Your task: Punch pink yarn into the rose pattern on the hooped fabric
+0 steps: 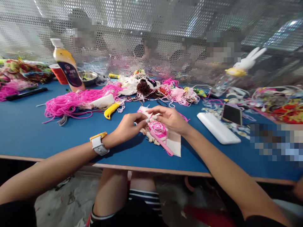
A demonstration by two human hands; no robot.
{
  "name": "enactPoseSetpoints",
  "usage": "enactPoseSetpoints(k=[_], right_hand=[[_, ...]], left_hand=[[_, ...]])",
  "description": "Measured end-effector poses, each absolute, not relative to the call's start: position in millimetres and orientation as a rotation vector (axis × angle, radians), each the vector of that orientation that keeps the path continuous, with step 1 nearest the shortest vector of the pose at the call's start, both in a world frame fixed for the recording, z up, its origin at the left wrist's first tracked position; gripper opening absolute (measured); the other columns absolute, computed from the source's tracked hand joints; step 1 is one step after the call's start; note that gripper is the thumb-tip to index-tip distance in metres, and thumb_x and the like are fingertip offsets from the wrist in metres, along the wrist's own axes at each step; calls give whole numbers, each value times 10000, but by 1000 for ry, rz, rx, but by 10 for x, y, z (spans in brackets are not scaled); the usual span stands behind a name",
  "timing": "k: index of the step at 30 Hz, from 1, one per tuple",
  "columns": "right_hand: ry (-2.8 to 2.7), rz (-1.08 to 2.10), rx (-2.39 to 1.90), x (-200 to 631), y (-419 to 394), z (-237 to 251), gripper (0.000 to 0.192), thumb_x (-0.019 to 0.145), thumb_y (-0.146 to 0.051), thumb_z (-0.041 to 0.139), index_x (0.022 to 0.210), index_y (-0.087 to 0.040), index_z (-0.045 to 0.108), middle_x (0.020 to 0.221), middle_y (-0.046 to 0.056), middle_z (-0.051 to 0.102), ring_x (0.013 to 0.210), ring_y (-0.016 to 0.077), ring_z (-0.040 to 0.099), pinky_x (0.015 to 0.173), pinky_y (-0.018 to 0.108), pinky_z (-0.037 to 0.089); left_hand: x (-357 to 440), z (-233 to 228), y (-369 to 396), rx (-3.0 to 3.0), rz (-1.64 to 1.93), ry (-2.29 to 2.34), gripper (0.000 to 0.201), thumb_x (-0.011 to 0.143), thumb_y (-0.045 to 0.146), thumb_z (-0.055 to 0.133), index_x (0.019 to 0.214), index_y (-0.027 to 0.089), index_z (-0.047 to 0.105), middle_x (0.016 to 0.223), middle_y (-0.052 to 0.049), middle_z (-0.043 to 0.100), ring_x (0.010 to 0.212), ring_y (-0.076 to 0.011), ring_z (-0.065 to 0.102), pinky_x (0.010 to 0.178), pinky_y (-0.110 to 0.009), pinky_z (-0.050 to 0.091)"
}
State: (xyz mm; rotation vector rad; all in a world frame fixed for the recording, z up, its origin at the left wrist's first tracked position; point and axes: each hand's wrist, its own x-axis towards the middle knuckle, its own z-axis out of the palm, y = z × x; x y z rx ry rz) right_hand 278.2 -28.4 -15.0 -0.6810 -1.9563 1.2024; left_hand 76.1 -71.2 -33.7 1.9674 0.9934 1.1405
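Note:
My left hand (132, 125) and my right hand (172, 119) meet over a piece of off-white cloth (175, 143). Thumb and fingers of both hands are pinched together at nearly the same spot; whatever lies between the fingertips is too small to make out. Just below them, a round swirl of pink and white yarn (157, 128) is worked into the cloth. A pink pen-shaped punch needle (163, 144) lies slanted across the cloth, its upper end close to my left fingers. Part of a hoop with a wooden clasp (153, 140) shows at the cloth's near side.
Bright pink yarn (62, 104) and a yellow-handled tool (111, 110) lie left. Mixed yarn (146, 86) is heaped behind. A bottle (68, 67) and metal bowl (88, 77) stand back left. Right are a white case (217, 127), a phone (232, 114) and a rabbit-topped bottle (233, 74).

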Motion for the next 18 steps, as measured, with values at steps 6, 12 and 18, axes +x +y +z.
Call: enactPoseSetpoints(k=[6,12,18], right_hand=[[-1833,1143,-705,2700,-339,-228,355,769,-386,760,1056,-202,661,904,44,686,808,154,629,744,322,530],[-1913,892,-761,2668,-408,-246,122,874,-312,624,925,-203,605,790,7,589,712,131,547,665,284,455],[-2006,773,-734,2646,-514,-255,83,931,-192,473,1001,-233,454,789,-15,514,691,123,510,648,281,394]], left_hand=[[769,-325,-725,1989,1107,968,223,907,322,559,828,148,675,743,-48,707,655,-144,640,626,-255,520],[767,-336,-708,1990,1132,1007,179,887,274,564,827,144,673,728,-39,699,646,-137,636,612,-244,511],[765,-320,-721,2028,1164,1016,147,863,232,607,846,149,727,784,-37,738,679,-126,650,630,-221,488]])
